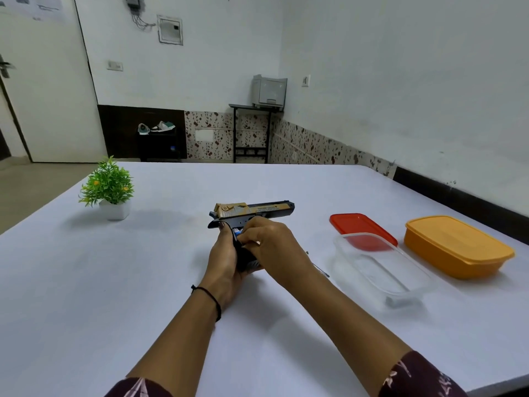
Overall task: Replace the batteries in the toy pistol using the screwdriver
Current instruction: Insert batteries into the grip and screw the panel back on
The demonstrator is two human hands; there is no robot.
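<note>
A black and gold toy pistol (254,210) is held above the middle of the white table (143,282), barrel pointing right. My left hand (223,259) grips its black handle from the left. My right hand (274,247) covers the handle from the right, fingers curled at the open battery slot, where a bit of blue and white battery (237,231) shows. A thin screwdriver (322,270) lies on the table just right of my right wrist, mostly hidden.
A clear plastic box (380,270) stands to the right with a small grey item inside, a red lid (357,224) behind it. An orange lidded box (458,247) sits at the far right. A small potted plant (110,190) stands far left.
</note>
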